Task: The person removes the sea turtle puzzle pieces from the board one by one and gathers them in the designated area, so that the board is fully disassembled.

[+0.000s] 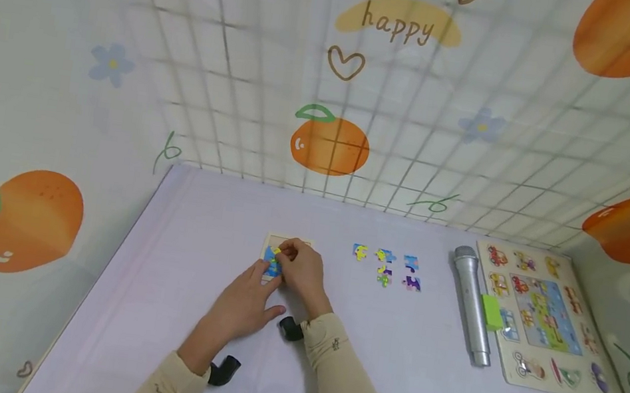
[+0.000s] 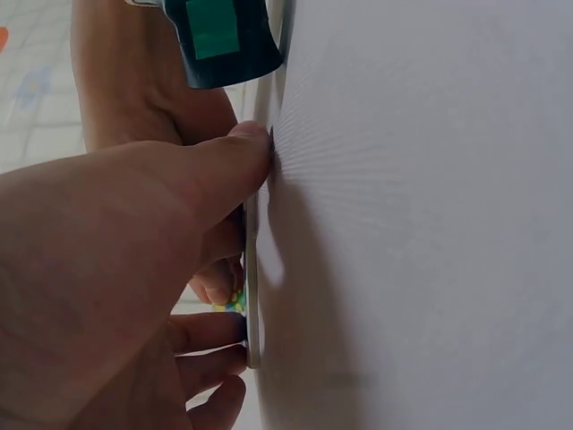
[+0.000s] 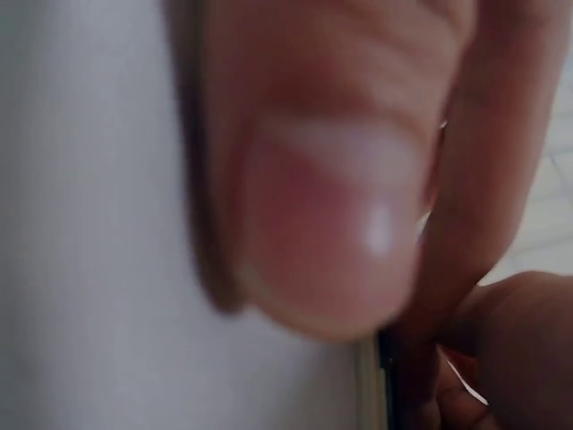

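Note:
A small wooden puzzle board (image 1: 273, 239) lies on the table under both hands, partly filled with blue pieces (image 1: 270, 269). My left hand (image 1: 240, 300) rests at its near left side, fingers extended over the edge and thumb apart. In the left wrist view the left fingertips touch the thin board edge (image 2: 252, 313). My right hand (image 1: 304, 274) bends over the board, thumb and index finger pinching a yellow-and-blue puzzle piece (image 1: 277, 251) mostly hidden by the fingers. The right thumb (image 3: 331, 224) fills much of the right wrist view.
Several loose puzzle pieces (image 1: 411, 283) lie to the right of the hands. Farther right are a silver microphone (image 1: 471, 306), a lime-green block (image 1: 492, 313) and a larger wooden picture board (image 1: 597, 337). A patterned wall sheet (image 1: 415, 170) stands behind the table.

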Demonstrator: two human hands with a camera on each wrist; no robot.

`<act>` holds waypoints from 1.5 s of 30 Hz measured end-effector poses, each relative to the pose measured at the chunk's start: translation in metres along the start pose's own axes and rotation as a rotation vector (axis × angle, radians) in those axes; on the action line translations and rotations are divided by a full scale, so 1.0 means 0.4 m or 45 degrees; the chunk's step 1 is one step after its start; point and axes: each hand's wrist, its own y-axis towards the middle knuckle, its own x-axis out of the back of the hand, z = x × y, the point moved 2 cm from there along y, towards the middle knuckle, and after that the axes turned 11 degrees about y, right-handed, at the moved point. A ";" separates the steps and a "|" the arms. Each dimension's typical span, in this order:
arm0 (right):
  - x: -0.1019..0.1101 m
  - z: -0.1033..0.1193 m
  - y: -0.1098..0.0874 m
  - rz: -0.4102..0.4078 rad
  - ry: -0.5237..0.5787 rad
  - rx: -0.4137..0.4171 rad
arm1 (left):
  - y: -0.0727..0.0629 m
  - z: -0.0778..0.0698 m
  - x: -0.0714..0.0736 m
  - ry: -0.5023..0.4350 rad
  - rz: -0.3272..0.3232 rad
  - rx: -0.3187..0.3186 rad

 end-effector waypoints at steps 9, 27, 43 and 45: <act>0.005 -0.011 0.001 -0.054 0.107 0.014 | 0.008 -0.018 -0.032 -0.010 -0.039 -0.089; 0.011 0.008 0.023 -0.018 -0.089 -0.054 | 0.026 -0.026 -0.044 0.090 -0.199 -0.144; 0.069 0.003 0.032 0.039 -0.166 -0.119 | 0.019 -0.026 -0.031 0.088 -0.145 -0.115; 0.074 -0.001 0.035 0.050 -0.162 -0.138 | 0.020 -0.022 -0.035 0.078 -0.121 -0.094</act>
